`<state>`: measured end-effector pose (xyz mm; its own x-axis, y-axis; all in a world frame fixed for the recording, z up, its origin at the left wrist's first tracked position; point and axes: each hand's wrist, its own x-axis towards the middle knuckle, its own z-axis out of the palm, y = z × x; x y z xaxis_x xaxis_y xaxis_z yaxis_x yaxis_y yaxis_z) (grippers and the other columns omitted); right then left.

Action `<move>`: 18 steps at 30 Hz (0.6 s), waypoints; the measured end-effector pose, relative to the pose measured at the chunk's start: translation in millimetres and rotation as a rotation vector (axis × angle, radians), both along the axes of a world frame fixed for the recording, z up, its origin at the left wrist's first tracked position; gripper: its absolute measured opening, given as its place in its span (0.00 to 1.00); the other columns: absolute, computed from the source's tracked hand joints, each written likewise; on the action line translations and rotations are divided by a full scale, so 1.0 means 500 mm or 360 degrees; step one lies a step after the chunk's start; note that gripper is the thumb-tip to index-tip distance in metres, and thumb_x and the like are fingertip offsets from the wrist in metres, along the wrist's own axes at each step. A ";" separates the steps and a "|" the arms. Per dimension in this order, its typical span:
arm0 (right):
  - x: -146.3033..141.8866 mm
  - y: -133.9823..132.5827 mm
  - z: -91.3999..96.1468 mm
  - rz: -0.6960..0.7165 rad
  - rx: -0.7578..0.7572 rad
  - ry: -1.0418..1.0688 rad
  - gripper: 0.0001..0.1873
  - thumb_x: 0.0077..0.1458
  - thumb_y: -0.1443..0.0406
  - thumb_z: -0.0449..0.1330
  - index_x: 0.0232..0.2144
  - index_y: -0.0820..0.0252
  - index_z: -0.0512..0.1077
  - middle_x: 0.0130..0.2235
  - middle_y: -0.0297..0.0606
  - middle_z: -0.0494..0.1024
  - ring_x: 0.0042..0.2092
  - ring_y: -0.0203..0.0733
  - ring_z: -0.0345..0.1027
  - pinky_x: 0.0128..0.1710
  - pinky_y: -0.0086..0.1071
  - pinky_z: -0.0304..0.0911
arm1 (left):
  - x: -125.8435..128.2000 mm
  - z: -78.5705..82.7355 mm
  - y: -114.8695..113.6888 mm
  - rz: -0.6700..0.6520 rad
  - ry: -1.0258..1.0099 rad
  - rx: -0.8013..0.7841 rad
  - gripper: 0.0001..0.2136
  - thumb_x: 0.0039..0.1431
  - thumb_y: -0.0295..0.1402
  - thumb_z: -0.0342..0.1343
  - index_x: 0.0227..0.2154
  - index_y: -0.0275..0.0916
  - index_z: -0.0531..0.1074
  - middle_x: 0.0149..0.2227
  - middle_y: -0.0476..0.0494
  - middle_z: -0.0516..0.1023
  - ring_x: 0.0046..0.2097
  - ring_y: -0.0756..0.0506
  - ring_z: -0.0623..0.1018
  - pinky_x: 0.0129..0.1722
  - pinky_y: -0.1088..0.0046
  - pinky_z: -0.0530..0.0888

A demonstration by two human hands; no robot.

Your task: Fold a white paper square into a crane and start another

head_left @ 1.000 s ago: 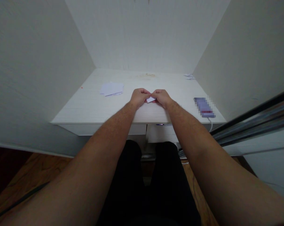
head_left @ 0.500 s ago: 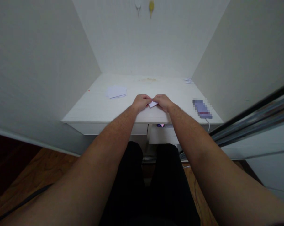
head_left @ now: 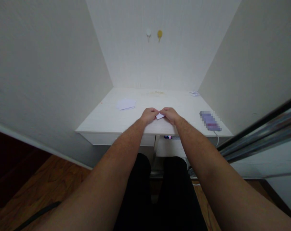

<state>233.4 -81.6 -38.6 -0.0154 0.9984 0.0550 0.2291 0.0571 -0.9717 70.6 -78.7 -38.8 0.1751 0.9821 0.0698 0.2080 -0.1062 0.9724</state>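
Note:
A small piece of white paper (head_left: 160, 116), seemingly folded, is held between my two hands just above or on the white desk (head_left: 99, 123). My left hand (head_left: 149, 115) pinches its left side with thumb and fingers. On the other side my right hand (head_left: 170, 114) grips it the same way, and the two thumbs nearly meet at its top. Part of the paper is hidden under my fingers. To the left lies a loose stack of white paper sheets (head_left: 125, 104).
A blurred-out flat device (head_left: 210, 120) with a white cable (head_left: 217, 138) lies at the desk's right. Folded white papers (head_left: 195, 93) sit in the back right corner. A white hook (head_left: 148, 33) and a yellow hook (head_left: 159, 34) hang on the back wall. Walls enclose both sides.
The camera view has tilted up, so the desk and hands appear lower and slightly to the right. Both hands keep their hold on the paper, with little visible change.

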 end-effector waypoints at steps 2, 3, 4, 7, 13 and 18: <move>0.001 -0.005 0.000 0.0007 -0.0020 0.0012 0.05 0.40 0.64 0.63 0.22 0.59 0.72 0.23 0.31 0.72 0.28 0.35 0.63 0.28 0.28 0.58 | -0.002 -0.003 -0.005 0.0001 0.0030 0.0009 0.05 0.51 0.30 0.61 0.22 0.38 0.75 0.19 0.49 0.73 0.23 0.51 0.71 0.25 0.75 0.65; 0.001 -0.009 0.000 0.0014 -0.0036 0.0028 0.05 0.40 0.64 0.63 0.22 0.59 0.72 0.22 0.31 0.72 0.28 0.35 0.63 0.28 0.28 0.58 | -0.003 -0.004 -0.008 0.0001 0.0047 0.0016 0.05 0.51 0.31 0.61 0.22 0.38 0.75 0.19 0.49 0.73 0.24 0.51 0.71 0.25 0.75 0.64; 0.001 -0.012 0.001 0.0022 -0.0054 0.0047 0.05 0.40 0.64 0.64 0.22 0.59 0.72 0.22 0.31 0.72 0.28 0.35 0.62 0.28 0.28 0.58 | -0.004 -0.005 -0.011 0.0001 0.0062 0.0024 0.06 0.51 0.32 0.61 0.22 0.37 0.75 0.19 0.49 0.73 0.24 0.51 0.70 0.25 0.75 0.64; -0.001 -0.023 0.006 0.0049 -0.0091 0.0090 0.06 0.40 0.64 0.64 0.22 0.59 0.71 0.21 0.30 0.71 0.28 0.35 0.62 0.29 0.28 0.57 | -0.007 -0.003 -0.021 0.0010 0.0100 0.0042 0.06 0.51 0.33 0.61 0.23 0.37 0.75 0.19 0.50 0.72 0.24 0.51 0.70 0.25 0.75 0.63; -0.006 -0.031 0.014 0.0065 -0.0112 0.0103 0.07 0.39 0.63 0.64 0.21 0.59 0.70 0.21 0.30 0.70 0.27 0.34 0.61 0.28 0.28 0.57 | -0.007 0.005 -0.033 0.0030 0.0143 0.0045 0.06 0.51 0.33 0.60 0.23 0.37 0.75 0.20 0.50 0.72 0.24 0.51 0.69 0.26 0.74 0.63; -0.004 -0.028 0.014 0.0057 -0.0090 0.0092 0.06 0.39 0.63 0.64 0.21 0.59 0.70 0.22 0.30 0.71 0.28 0.35 0.62 0.29 0.29 0.58 | -0.006 0.010 -0.032 0.0034 0.0164 0.0043 0.06 0.51 0.33 0.60 0.22 0.37 0.74 0.19 0.50 0.72 0.24 0.51 0.69 0.27 0.74 0.64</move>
